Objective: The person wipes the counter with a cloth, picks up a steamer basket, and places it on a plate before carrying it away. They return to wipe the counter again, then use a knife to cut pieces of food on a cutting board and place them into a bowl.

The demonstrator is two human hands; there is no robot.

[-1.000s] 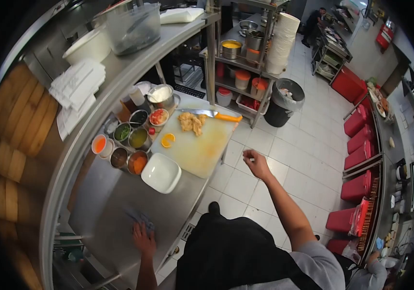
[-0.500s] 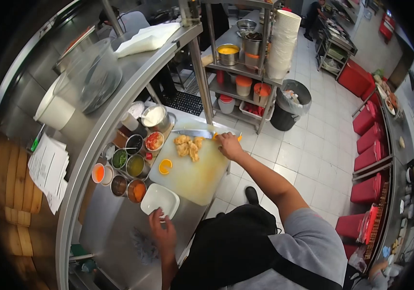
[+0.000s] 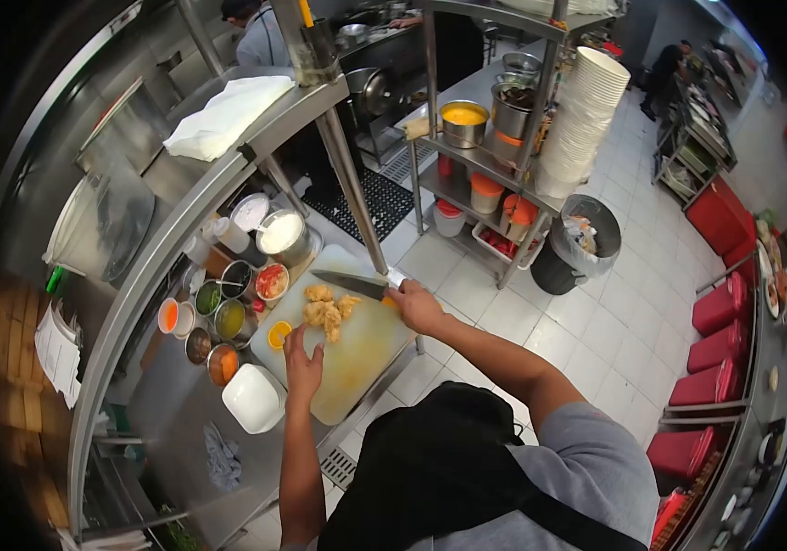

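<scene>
Right hand, now gripping orange-handled steel knife, blade lifted; left hand, moved off white dish, spread at 6 o'clock of fried chicken pieces.

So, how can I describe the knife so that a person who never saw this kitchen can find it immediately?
Start from the pale cutting board on the steel counter. At the board's far end lies a heap of fried pieces. The knife is beside it, in the right hand: the only long, pointed steel blade there, among round sauce tubs and a white dish.
</scene>
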